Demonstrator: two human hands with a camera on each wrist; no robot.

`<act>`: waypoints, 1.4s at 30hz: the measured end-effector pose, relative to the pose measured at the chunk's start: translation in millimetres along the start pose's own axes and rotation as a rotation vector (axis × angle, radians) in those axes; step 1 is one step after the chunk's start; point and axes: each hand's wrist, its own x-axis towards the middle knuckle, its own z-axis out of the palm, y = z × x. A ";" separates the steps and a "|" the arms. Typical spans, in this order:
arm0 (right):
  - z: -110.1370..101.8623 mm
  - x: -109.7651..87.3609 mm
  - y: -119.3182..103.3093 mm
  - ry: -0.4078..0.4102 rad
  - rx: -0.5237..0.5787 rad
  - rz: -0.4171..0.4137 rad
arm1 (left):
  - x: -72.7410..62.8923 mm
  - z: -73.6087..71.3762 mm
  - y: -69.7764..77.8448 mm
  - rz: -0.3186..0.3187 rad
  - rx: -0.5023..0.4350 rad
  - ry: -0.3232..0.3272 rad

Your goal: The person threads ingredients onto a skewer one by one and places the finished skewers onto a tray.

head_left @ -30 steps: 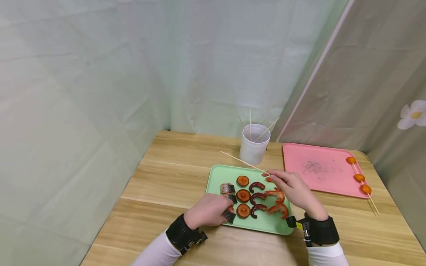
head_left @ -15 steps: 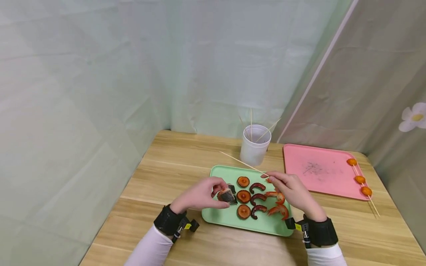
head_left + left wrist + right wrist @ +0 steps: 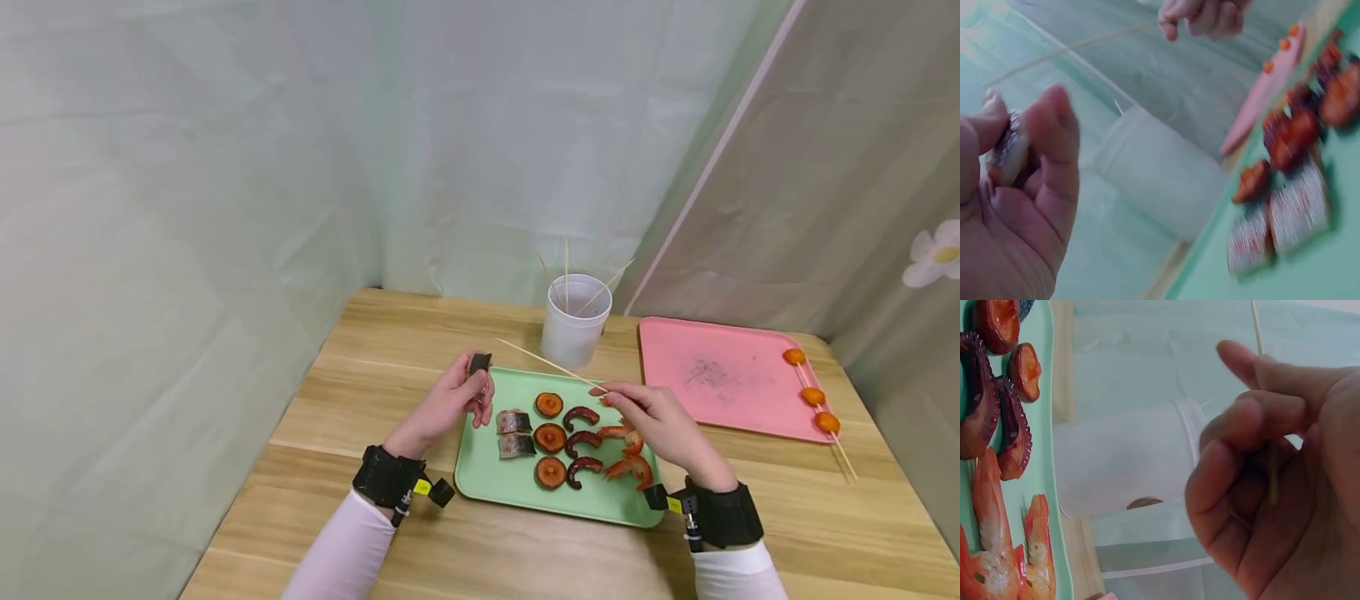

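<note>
My left hand (image 3: 447, 400) pinches a dark-skinned fish chunk (image 3: 479, 363) just above the left rim of the green tray (image 3: 480, 475). The left wrist view shows the fish piece (image 3: 1010, 150) between thumb and fingers. My right hand (image 3: 667, 421) grips a thin wooden skewer (image 3: 540, 358) near one end, over the tray's right side. Its bare tip points left toward the fish. On the tray lie two more fish chunks (image 3: 516, 433), a column of mushroom caps (image 3: 551, 437), curled octopus tentacles (image 3: 582, 444) and shrimp (image 3: 628, 471).
Behind the tray stands a white bucket (image 3: 572, 337) with several skewers leaning in it. A pink tray (image 3: 720, 383) at the right carries a skewer with orange balls (image 3: 812, 397) along its right edge. Fabric curtains (image 3: 510, 150) hang behind the wooden table (image 3: 360, 375).
The left hand took the nearest fish chunk, lifted it off the green tray and moved it up and back, toward the skewer tip. The right hand and skewer stayed nearly still.
</note>
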 end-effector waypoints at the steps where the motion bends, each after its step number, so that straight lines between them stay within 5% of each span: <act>1: -0.9 -0.5 0.4 0.010 0.001 -0.012 | 3.1 2.4 1.7 0.013 -0.023 0.011; 12: -6.3 -5.4 2.2 0.079 0.036 -0.095 | 14.5 13.1 6.1 0.087 -0.417 0.002; 17: -5.0 -3.4 -1.1 0.071 0.053 -0.128 | 10.6 11.3 8.8 0.093 -0.484 -0.019; 24: -3.7 -1.6 -3.6 0.059 0.024 -0.118 | 10.7 12.0 11.2 0.076 -0.402 -0.008; 32: -2.8 -3.6 -3.2 0.043 -0.007 -0.087 | 13.6 20.7 14.2 0.102 -0.161 0.208; 38: 8.1 -0.1 -6.5 0.026 -0.017 -0.101 | 12.8 28.9 18.3 0.164 -0.174 0.255; 42: 22.0 3.6 -15.0 -0.018 -0.002 -0.110 | 12.2 39.6 17.3 0.143 -0.134 0.239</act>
